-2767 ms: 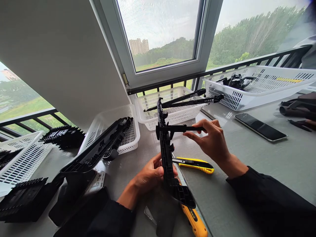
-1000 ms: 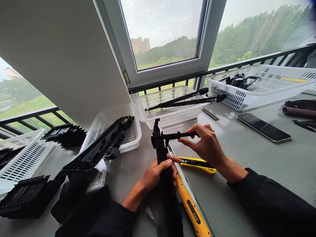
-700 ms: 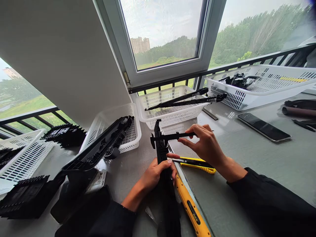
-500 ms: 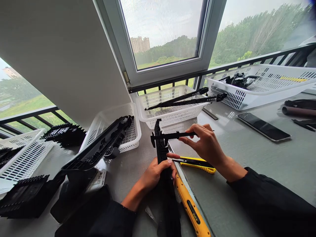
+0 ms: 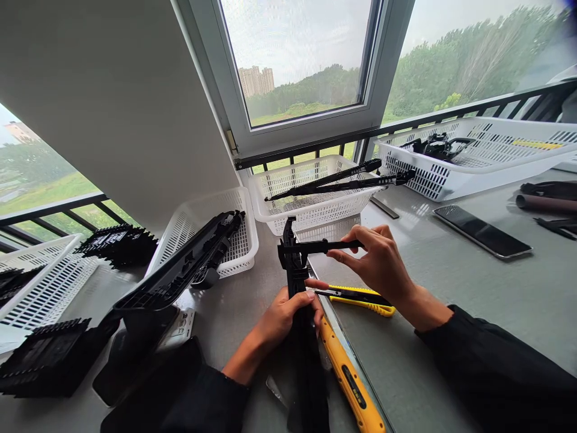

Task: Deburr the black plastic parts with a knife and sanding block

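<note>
Beyond the caliper (image 5: 315, 247), a white basket (image 5: 324, 214) holds two black strips (image 5: 351, 184).

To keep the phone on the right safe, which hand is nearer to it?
Right. The right hand, holding the black caliper, is left of the phone, not touching it; the left hand, gripping a long black part, is farther left.

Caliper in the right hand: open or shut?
The caliper is open: its jaws stand apart, with the black part, held in the left hand, between them.
</note>
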Demonstrator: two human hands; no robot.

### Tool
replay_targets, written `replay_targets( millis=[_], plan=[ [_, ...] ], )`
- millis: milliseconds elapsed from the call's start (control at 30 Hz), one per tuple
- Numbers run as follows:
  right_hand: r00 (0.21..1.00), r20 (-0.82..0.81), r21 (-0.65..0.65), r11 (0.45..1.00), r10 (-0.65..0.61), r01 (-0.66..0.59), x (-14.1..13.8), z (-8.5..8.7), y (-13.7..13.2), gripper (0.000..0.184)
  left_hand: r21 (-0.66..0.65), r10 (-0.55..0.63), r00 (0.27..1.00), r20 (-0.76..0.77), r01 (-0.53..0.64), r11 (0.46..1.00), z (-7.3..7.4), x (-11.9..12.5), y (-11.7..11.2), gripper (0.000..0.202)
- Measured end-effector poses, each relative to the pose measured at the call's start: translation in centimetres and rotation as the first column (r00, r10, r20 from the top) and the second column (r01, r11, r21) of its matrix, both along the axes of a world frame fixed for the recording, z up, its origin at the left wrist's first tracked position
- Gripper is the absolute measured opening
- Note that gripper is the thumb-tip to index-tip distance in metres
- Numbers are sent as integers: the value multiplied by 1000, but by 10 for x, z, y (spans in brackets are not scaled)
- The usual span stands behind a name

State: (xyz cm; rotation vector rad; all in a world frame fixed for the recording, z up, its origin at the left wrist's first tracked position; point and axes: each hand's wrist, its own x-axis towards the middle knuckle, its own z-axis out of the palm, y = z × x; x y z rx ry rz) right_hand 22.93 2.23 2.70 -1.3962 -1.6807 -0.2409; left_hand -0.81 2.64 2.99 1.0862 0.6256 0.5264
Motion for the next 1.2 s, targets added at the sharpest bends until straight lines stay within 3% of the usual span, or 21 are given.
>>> replay_targets(
  millis=[433,633,767,933,1100,1200],
  plan=[
    [1000,-20,-57,998,-5,4,-1,1,-1,43,16,-10,1000,-25,10,1000,0,0,1,44],
    [976,-176,-202,975,-131,94,6,1,4,47,15,-19,999,-27,19,1000,-3,-2,2,45],
    [964,-193,-331,937,-185,114,17,0,9,42,-2,-14,1000,10,14,1000,-3,-2,2,46],
    [973,-23,-529,829,-228,181,23,-11,15,33,-76,10,992,127,0,997,-7,-2,4,52],
    [985,77,-557,813,-152,169,20,-13,17,24,-104,24,985,171,-6,995,-13,-2,5,54],
    [999,46,-545,837,-22,43,15,-5,13,25,-114,50,979,196,-28,993,-12,-3,5,53]
  ],
)
